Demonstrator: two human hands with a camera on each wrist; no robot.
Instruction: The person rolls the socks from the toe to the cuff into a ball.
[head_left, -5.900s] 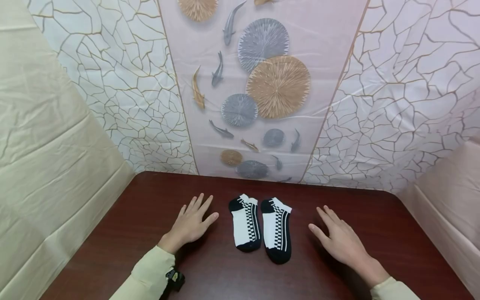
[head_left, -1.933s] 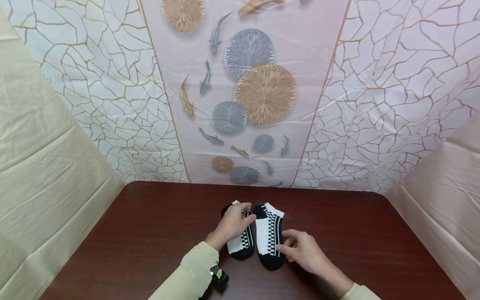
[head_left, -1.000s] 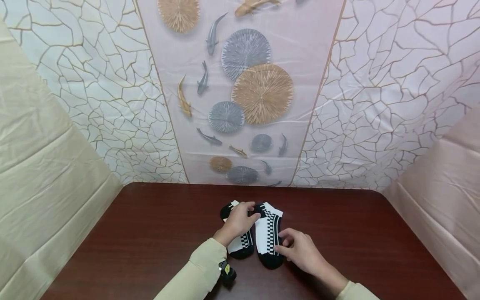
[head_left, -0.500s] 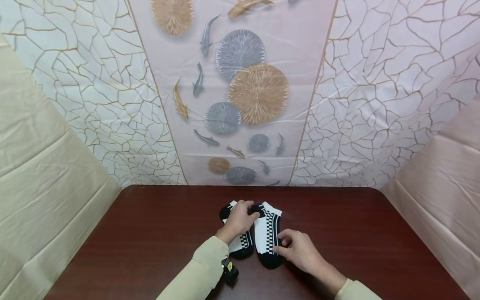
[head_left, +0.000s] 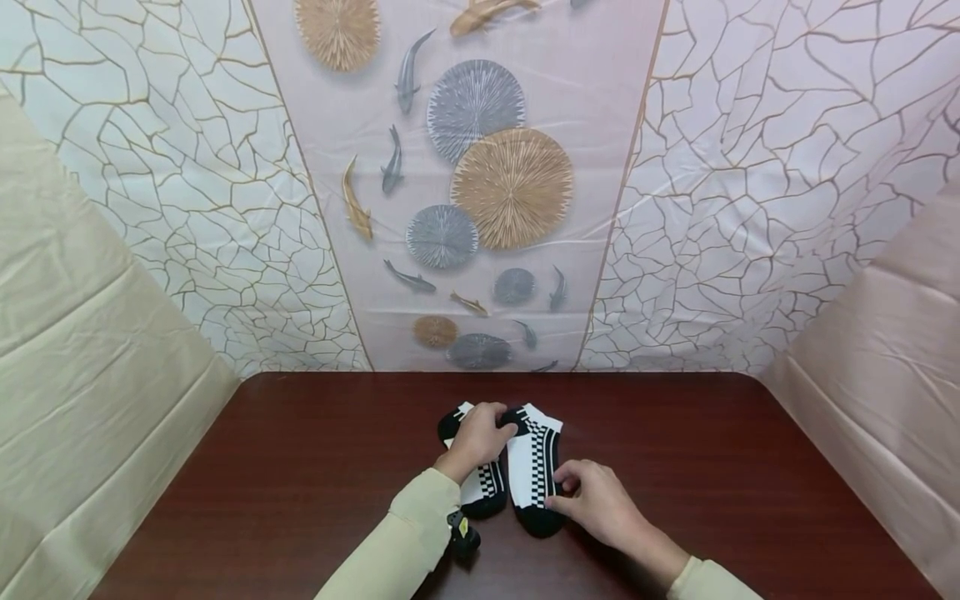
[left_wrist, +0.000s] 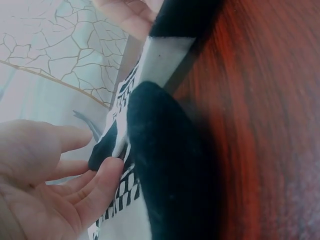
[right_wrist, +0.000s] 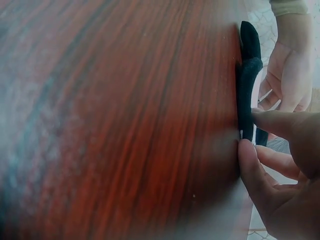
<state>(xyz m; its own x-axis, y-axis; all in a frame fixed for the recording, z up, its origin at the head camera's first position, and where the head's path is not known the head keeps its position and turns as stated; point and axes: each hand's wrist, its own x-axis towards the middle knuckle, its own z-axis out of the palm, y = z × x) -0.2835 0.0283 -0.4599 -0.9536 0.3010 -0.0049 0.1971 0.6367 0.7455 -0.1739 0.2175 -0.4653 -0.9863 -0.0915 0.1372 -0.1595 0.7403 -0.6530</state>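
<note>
Pinching the near edge of the right ankle sock [head_left: 534, 467], the right hand [head_left: 598, 504] curls thumb and forefinger on it. Farther back, the left hand [head_left: 477, 439] grips the left ankle sock [head_left: 483, 492], hiding its middle. Both socks lie mid-desk [head_left: 300, 467], touching.

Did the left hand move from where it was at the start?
Yes. The left hand slid right across the table onto the left sock; at the start it lay flat on the wood beside it.
</note>
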